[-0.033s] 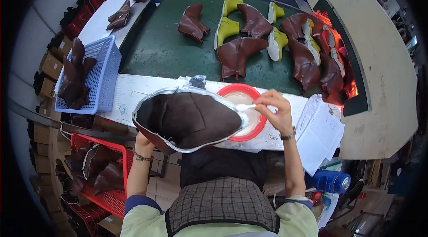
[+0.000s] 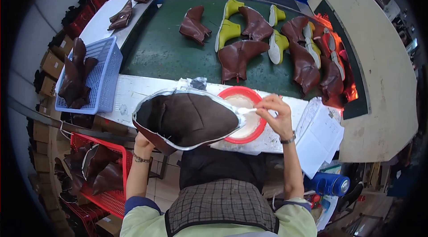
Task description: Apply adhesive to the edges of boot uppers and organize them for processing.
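My left hand (image 2: 143, 145) holds a brown leather boot upper (image 2: 191, 119) from below, its open underside facing up; the fingers are mostly hidden beneath it. A whitish coating runs along the upper's edge. Between the fingertips of my right hand (image 2: 278, 116) is a small white-handled brush (image 2: 248, 110). Its tip touches or nearly touches the pointed right end of the upper's edge. Just beneath the brush, a red bowl (image 2: 243, 140) with pale, creamy liquid stands on the white table edge, partly covered by the upper.
Beyond the table lies a dark green conveyor belt (image 2: 156, 54) with brown uppers (image 2: 240, 59) and yellow-green soles (image 2: 278, 46), leading into a glowing opening at right. A blue basket (image 2: 111, 70) and red crate (image 2: 127, 165) hold uppers at left. Papers (image 2: 318, 134) and a blue flask (image 2: 332, 185) sit right.
The brush has shifted slightly down and right at the upper's pointed end, along with my right hand. The whole view has shifted a little. Both grips stay the same.
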Demonstrator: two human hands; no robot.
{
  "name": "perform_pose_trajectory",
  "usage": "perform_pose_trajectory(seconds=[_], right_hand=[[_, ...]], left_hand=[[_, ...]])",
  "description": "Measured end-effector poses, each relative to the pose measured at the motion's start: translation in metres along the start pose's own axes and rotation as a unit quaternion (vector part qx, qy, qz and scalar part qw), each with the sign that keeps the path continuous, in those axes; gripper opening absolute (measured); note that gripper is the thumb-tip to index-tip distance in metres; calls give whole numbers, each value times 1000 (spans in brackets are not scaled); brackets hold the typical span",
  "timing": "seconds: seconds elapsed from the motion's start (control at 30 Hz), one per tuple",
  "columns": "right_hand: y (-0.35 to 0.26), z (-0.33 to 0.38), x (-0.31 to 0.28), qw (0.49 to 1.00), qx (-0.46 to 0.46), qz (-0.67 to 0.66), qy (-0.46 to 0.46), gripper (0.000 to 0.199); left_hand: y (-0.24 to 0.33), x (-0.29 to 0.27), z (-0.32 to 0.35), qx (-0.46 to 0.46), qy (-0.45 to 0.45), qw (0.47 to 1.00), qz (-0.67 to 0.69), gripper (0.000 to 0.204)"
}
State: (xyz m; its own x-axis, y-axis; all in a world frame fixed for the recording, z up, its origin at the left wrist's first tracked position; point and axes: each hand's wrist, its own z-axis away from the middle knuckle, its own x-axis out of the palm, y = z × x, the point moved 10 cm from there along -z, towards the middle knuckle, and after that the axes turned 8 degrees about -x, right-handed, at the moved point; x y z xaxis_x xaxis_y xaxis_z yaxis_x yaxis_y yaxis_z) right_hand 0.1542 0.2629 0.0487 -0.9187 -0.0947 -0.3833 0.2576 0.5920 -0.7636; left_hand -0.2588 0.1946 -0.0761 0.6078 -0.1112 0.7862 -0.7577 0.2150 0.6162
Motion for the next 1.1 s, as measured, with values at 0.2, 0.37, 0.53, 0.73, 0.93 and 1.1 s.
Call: perform_pose_trajectory(seconds=[0.2, 0.37, 0.53, 0.73, 0.93, 1.1], right_hand=[[95, 63, -40, 968, 140, -64, 198, 13], [173, 120, -40, 911, 268, -82, 304, 20], [182, 127, -42, 911, 237, -80, 327, 19], [178, 127, -39, 898, 247, -119, 345, 11], [176, 125, -40, 918, 225, -67, 319, 14], [187, 137, -46, 900, 232, -72, 362, 18]], left_hand=[[38, -19, -9, 7, 223, 950, -218, 71], [87, 12, -107, 153, 259, 781, -547, 42], [100, -7, -189, 284, 374, 606, -642, 24], [65, 39, -193, 262, 427, 364, -785, 40], [-68, 61, -251, 38, 103, 732, -672, 65], [-121, 74, -300, 60, 120, 742, -657, 58]])
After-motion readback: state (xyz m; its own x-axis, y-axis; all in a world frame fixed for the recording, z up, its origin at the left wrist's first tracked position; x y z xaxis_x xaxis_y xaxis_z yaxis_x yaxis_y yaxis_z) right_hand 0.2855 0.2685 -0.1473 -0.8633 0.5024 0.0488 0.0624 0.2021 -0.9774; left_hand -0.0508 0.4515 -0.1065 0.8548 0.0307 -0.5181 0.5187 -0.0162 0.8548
